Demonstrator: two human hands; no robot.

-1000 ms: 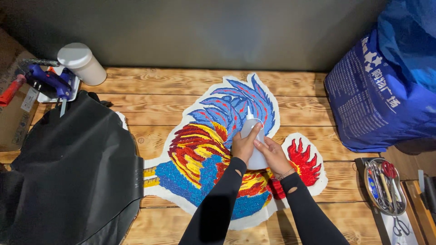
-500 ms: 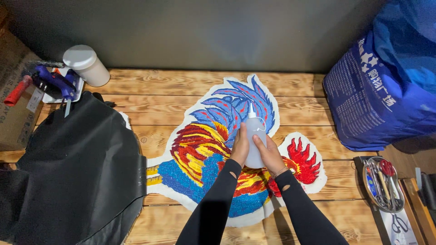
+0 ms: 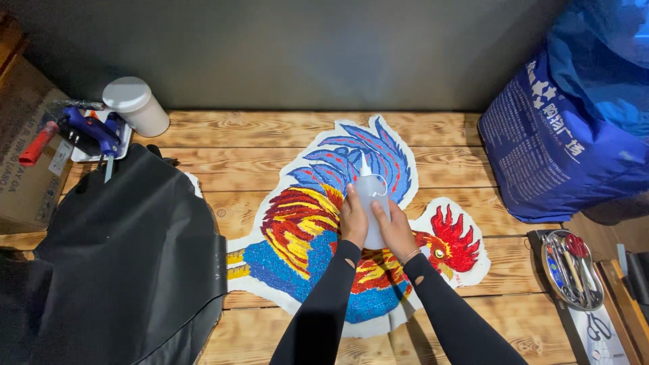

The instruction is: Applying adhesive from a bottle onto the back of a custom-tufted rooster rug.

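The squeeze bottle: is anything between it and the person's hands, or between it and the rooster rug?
Nothing visible. Both hands, left and right, wrap directly around the bottle, which is upright with its nozzle up, over the rooster rug. Whether its base touches the rug is hidden by the hands.

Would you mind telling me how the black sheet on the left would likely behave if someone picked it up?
The black sheet is probably floppy: it lies in soft folds and drapes over the wooden table's front edge. It looks thin, so likely light. Its faint sheen suggests a smooth, perhaps slippery surface.

Blue printed sack (image 3: 561, 135) right, cardboard box (image 3: 27, 162) left — labelled
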